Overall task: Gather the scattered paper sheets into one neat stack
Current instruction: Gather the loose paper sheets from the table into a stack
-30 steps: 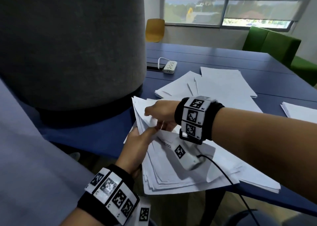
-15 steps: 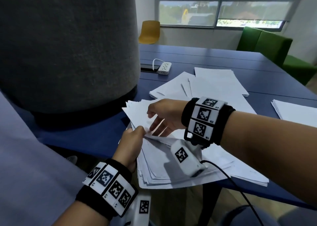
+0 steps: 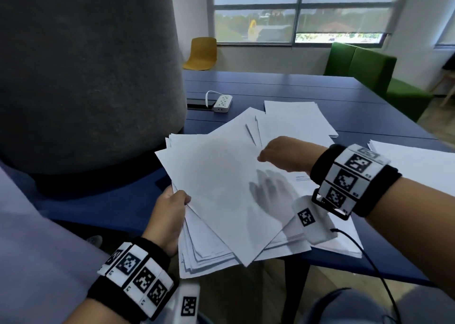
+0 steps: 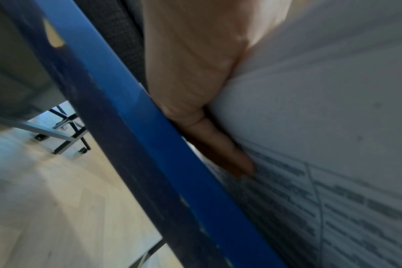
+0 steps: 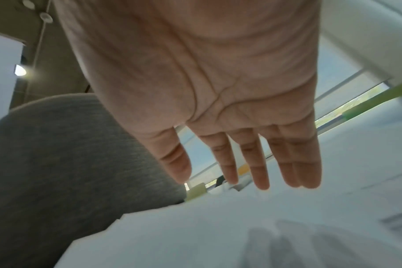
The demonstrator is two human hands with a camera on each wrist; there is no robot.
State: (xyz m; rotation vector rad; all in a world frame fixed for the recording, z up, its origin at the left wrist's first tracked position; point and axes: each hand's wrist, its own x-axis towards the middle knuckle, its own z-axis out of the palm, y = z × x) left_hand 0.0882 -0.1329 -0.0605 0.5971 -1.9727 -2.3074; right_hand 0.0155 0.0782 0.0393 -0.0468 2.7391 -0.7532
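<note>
A thick, uneven pile of white paper sheets (image 3: 221, 188) overhangs the near edge of the blue table (image 3: 344, 102). My left hand (image 3: 170, 213) grips the pile's left edge, thumb on top; in the left wrist view its fingers (image 4: 225, 150) lie under the printed sheets (image 4: 333, 145). My right hand (image 3: 285, 155) hovers above the pile with flat, straight fingers (image 5: 259, 163), holding nothing and casting a shadow on the top sheet (image 5: 195, 235). More loose sheets (image 3: 295, 119) lie farther back, and another small stack (image 3: 416, 161) sits at the right.
A large grey felt column (image 3: 86, 77) stands close on the left, touching the table. A white power strip (image 3: 222, 103) lies behind the papers. A yellow chair (image 3: 202, 52) and green sofa (image 3: 369, 70) stand beyond the table.
My right hand has let go of the sheets, lifted and opened flat above the pile. A top sheet now lies spread over the pile. My left hand keeps its grip.
</note>
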